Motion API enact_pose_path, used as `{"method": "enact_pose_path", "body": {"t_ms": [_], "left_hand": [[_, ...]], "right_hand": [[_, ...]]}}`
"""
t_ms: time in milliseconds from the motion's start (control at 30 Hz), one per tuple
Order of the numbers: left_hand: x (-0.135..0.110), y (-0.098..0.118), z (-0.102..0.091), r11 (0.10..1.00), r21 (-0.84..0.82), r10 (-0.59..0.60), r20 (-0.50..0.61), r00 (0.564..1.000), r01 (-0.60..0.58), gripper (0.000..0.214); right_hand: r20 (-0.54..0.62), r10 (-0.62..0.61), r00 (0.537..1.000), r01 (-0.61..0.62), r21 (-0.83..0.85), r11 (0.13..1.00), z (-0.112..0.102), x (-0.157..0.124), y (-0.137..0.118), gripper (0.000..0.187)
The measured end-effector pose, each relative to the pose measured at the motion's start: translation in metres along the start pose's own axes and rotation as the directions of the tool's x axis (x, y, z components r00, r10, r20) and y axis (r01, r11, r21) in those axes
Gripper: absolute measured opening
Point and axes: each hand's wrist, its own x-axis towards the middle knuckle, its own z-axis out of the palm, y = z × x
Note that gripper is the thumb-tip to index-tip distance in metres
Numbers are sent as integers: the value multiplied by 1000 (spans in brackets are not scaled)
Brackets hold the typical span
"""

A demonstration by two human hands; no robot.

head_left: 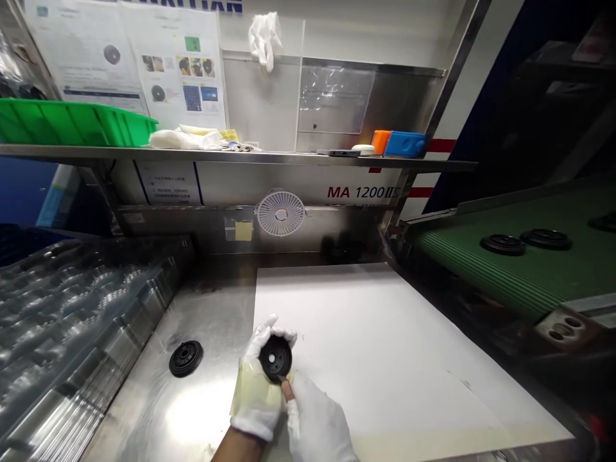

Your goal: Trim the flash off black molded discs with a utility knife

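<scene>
My left hand (260, 385), in a white glove with a yellowish cover, is closed around a black round wheel-like part (276, 357). The part's hollow, ribbed face is tilted up toward me, with a pale spot at its centre hole. My right hand (318, 417), gloved in white with one bare fingertip showing, is closed at the part's lower rim. A small dark tip shows between that fingertip and the rim; what it belongs to is hidden. To the left, a second black round part (186, 358) lies on the metal table (212, 308).
A white sheet (366, 346) covers the table's right side. Stacked clear plastic trays (72, 314) stand left. Black round parts (503, 244) lie on a green conveyor (471, 256) at right. Above the small fan (281, 214), a shelf (289, 158) bears a green bin (72, 123).
</scene>
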Motion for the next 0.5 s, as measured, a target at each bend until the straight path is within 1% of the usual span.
{"method": "enact_pose_path", "body": {"t_ms": [100,133,200,267,367,433,500], "left_hand": [[-3,3,-3,990,64,-125,38,991,123,26],[-4,4,-4,986,71,-151,46,987,148,27],[-5,5,-4,986,62,-155,45,987,152,25],[-5,6,-3,989,55,-140,13,990,139,22],[-2,9,-2,988,80,-130,-52,990,134,21],[1,12,-1,986,97,-131,-51,990,135,20],[4,15,0,984,106,-141,-41,989,144,20]], "right_hand": [[-3,29,1000,-28,100,995,-2,2,8,31],[-5,41,999,-39,139,990,-3,3,10,33],[9,71,997,-72,180,981,-4,5,12,34],[58,87,995,-95,165,982,-5,5,10,32],[152,34,988,-54,131,990,-10,4,8,28],[201,40,979,-59,90,994,-19,3,15,24],[220,114,969,-114,-14,993,-35,3,33,13]]}}
